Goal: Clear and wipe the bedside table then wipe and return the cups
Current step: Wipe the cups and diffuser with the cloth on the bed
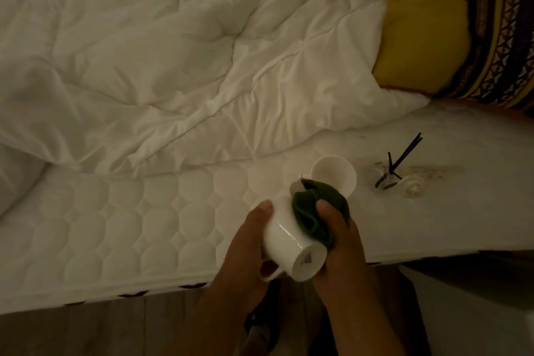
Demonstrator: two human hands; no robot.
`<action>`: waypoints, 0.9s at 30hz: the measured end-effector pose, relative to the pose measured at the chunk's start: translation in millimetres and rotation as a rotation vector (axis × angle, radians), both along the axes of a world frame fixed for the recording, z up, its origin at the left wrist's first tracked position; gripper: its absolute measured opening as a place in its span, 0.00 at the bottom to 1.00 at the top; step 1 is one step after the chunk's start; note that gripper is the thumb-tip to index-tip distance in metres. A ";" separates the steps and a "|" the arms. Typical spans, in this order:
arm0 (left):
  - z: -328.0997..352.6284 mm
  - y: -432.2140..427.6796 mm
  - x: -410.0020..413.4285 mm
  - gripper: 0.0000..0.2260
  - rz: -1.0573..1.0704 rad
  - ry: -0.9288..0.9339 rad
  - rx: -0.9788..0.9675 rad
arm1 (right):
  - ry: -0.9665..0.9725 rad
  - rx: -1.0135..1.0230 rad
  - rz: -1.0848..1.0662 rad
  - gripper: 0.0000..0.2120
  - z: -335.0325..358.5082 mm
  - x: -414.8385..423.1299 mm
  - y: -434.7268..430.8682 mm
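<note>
1. White china up front: the left hand is wrapped around a white cup, held on its side above the mattress near its front edge, base toward the camera, handle low against the palm.
2. The right hand is closed on a bunched dark green cloth and presses it to the cup's wall (fingers mostly hidden behind the cloth).
3. Just behind, a second white cup sits on the mattress, mouth up.
4. To its right, near the mattress's right end, a small glass reed diffuser with black sticks.
5. A rumpled white duvet covers the far side; a yellow pillow lies at the far right corner.
</note>
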State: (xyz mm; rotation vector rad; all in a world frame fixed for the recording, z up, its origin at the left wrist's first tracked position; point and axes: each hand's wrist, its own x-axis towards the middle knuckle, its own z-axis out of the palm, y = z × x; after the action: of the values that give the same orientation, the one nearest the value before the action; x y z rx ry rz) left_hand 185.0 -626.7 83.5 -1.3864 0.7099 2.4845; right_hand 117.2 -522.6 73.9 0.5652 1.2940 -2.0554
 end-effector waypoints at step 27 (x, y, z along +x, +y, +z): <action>40.8 50.8 -30.7 0.05 -0.123 -0.045 -0.335 | -0.187 0.083 0.003 0.16 -6.8 33.1 46.3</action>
State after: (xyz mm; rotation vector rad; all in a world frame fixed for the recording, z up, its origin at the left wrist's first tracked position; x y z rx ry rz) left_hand 154.3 -575.9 124.4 -1.4474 1.2067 2.3074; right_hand 150.3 -476.3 67.1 0.7734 1.2729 -1.9030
